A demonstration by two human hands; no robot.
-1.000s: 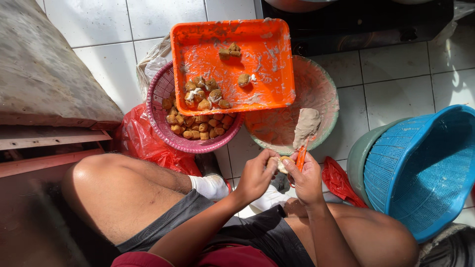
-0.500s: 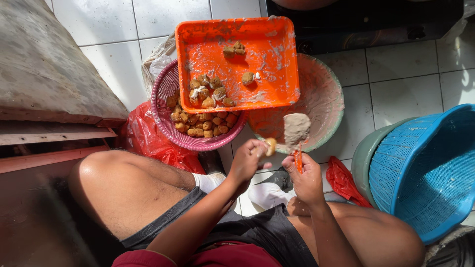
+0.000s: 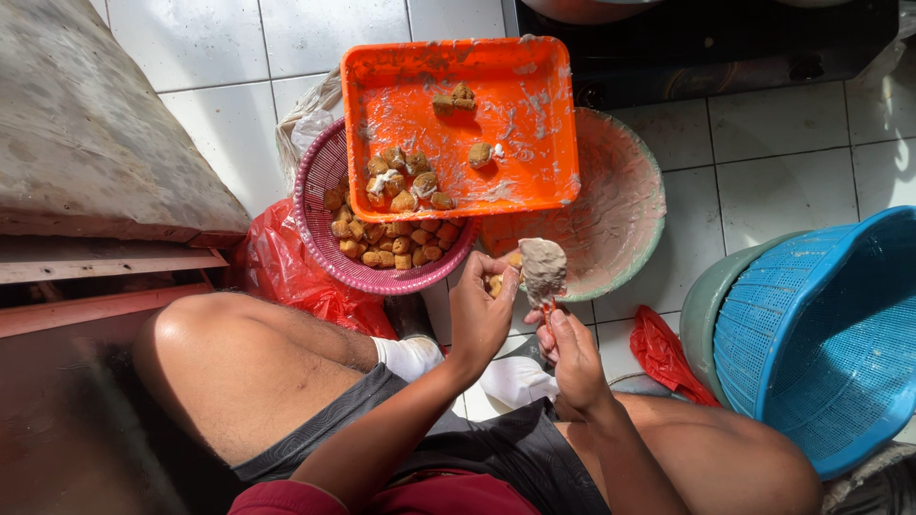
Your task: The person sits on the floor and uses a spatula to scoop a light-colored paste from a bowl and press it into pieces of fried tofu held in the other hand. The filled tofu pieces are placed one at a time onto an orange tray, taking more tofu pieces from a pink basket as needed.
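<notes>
Currently the small fried piece (image 3: 496, 283) sits pinched in the fingertips of the left hand (image 3: 480, 315), low over the near rim of the paste bowl (image 3: 625, 205). It is golden-brown, blocky, mostly hidden by the fingers; its exact shape cannot be told. Just to its right, touching or nearly so, is the paste-laden spoon (image 3: 544, 269), whose orange handle is gripped by the right hand (image 3: 575, 360), fingers closed round it, thumb on top. The load on the spoon is a pale grey-beige lump, smooth, rounded, taller than wide.

Both hands are close together, between the knees, above white floor tiles (image 3: 744, 124).

Outward: the paste bowl is round, green-rimmed, its inner wall smeared with pinkish-grey paste. An orange tray (image 3: 534, 76) lies across its far left rim and across the pink basket (image 3: 315, 181); the tray is streaked white and carries a few brown pieces, some clustered at its near left corner. The pink basket, woven plastic, holds many more golden-brown pieces (image 3: 391, 243) under the tray's edge. A red plastic bag (image 3: 277, 257) lies beside it against the thigh.

Right side: a blue basket (image 3: 830, 324) nests in a grey-green basin (image 3: 711, 300), near the right knee; a second red bag (image 3: 668, 348) lies between it and the hands. Left: a worn grey slab (image 3: 86, 124) with a wooden edge. Open floor shows chiefly beyond the bowl to the right.
</notes>
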